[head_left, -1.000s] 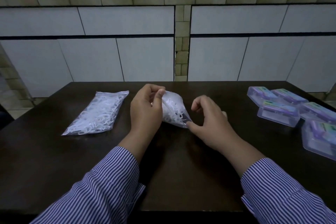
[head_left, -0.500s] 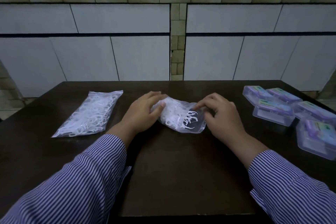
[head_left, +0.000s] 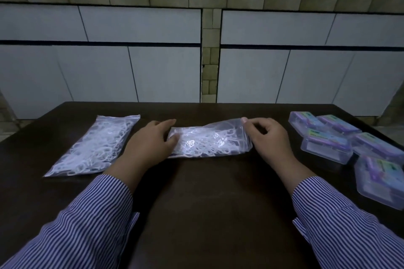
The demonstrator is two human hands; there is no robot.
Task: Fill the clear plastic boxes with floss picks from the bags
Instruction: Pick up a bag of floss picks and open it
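You are at the very start of the job: nothing has gone into a box yet, as far as can be seen. The bag you are working on [head_left: 209, 141] lies flat on the dark worktop [head_left: 209, 199] at twelve o'clock from you, full of white floss picks. Your left hand [head_left: 150, 145] rests on its nine o'clock end, fingers [head_left: 172, 137] lightly curled and pressing the plastic down, not clearly closed around it. Your right hand [head_left: 267, 137] pinches the bag's three o'clock edge between thumb and forefinger, the other fingers loosely bent. Whether the mouth is open cannot be told. A second bag [head_left: 96, 144] sits untouched at about ten o'clock, well apart from your left hand. The clear plastic boxes [head_left: 328, 146], five in view, are clustered at two to three o'clock, lids apparently shut, with coloured labels showing through. So all remains: open this bag, open the boxes, fill them, then do the second bag.
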